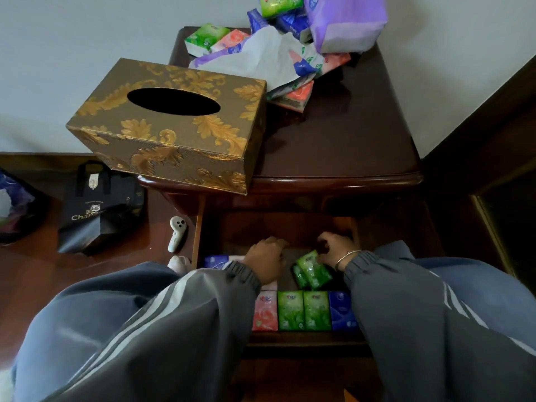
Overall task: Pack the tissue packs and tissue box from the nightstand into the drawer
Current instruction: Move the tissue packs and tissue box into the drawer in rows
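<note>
Head cam, looking straight down: the drawer (304, 224) is pulled open and partly filled. A row of packs (304, 310) (pink, two green, blue) is lined up along the near edge, plus a blue pack (216, 261) at far left. Right hand (333, 248) has its grip pinched on the top of the loose green packs (313, 269), which sit tilted mid-drawer. Left hand (266, 261) is curled knuckles-up just beside them, and I can't tell if that grip holds anything. Left to do, I'd say: the gold tissue box (171, 120) overhanging the counter (348, 134) at its front left corner, and the messy pile of packs (261, 53) at the back. Maybe halfway.
</note>
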`<state>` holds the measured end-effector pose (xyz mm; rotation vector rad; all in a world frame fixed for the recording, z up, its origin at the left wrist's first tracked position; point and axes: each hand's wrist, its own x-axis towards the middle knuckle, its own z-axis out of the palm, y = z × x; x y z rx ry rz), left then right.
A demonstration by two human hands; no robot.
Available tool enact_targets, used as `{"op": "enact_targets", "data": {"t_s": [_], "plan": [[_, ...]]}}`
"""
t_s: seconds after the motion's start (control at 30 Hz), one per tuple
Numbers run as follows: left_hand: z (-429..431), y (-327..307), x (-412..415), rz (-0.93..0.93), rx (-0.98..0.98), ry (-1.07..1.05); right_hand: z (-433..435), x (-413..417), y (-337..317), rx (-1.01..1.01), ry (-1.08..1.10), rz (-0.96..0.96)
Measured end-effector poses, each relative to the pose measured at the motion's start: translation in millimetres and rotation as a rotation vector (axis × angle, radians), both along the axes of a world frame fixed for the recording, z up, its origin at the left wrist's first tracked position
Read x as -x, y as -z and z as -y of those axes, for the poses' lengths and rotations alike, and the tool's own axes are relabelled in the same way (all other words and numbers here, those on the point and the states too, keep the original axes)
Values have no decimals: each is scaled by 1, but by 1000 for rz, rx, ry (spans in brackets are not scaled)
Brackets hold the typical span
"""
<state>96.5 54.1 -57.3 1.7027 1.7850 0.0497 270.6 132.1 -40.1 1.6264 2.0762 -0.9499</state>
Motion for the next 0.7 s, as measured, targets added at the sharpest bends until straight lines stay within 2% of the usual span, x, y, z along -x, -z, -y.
{"op": "enact_targets", "data": {"t_s": [0.1, 0.2, 0.3, 0.4, 0.53, 0.7], "plan": [[-12, 5, -24, 103, 70, -33, 15, -7, 10, 79, 26, 9], [-18, 16, -37, 14, 185, -18, 28, -8, 20, 95, 69, -81], [-19, 22, -40, -58, 302, 12, 30, -6, 26, 146, 138, -42], [-17, 26, -39, -80, 282, 2, 25, -6, 31, 202, 223, -44], [-12, 32, -49, -304, 213, 49, 24, -6, 37, 294, 348, -50], [-14, 31, -55, -420, 236, 134, 26, -6, 41, 316, 504, -146]]}}
